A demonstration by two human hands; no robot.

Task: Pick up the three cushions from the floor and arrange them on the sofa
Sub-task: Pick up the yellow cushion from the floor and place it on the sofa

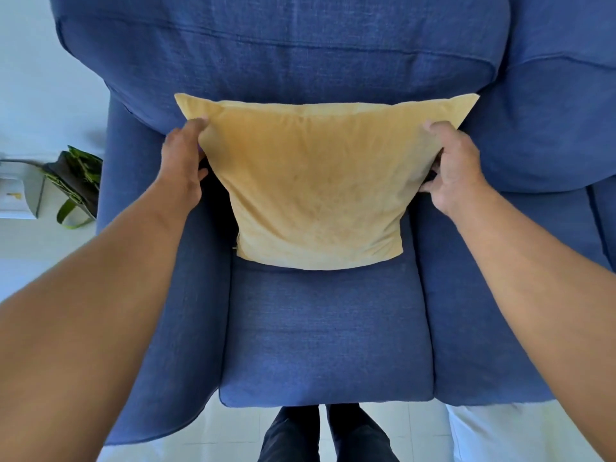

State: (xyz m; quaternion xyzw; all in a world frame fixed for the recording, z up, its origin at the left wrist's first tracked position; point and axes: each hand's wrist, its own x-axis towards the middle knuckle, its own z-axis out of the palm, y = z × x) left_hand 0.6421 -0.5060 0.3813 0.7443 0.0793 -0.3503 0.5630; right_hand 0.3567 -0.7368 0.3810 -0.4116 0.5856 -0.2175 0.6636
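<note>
A yellow cushion [316,188] stands upright on the seat of the blue sofa [326,335], leaning against its backrest. My left hand [183,161] grips the cushion's left edge near the top corner. Over on the other side, my right hand [453,168] holds the right edge at about the same height. The cushion's bottom edge rests on the seat cushion. No other cushions are in view.
The sofa's left armrest [160,311] and a second seat section [550,128] flank the cushion. A green and dark bag [78,181] and a white box [18,191] lie on the pale floor at the left. My legs [326,435] stand at the sofa's front edge.
</note>
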